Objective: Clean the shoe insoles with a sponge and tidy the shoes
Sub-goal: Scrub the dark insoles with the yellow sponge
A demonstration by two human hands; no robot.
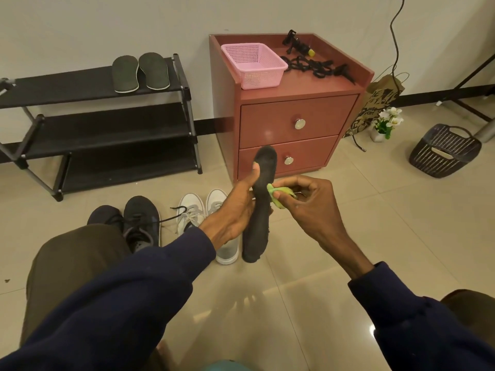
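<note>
My left hand (235, 210) grips a dark insole (258, 223) upright in the air, thumb on its upper part. My right hand (308, 202) pinches a green sponge (277, 195) against the insole's right edge. Two more dark insoles (140, 72) lie side by side on the top shelf of the black shoe rack (80, 124). On the floor below my hands stand a pair of dark sneakers (134, 223) and a pair of white sneakers (203, 212), the right white one partly hidden by my left hand.
A red two-drawer cabinet (289, 124) stands behind my hands, carrying a pink basket (254, 65) and black laces (313, 64). A dark woven basket (444, 151), a paper bag (380, 103) and a small flower pot (385, 124) are at the right.
</note>
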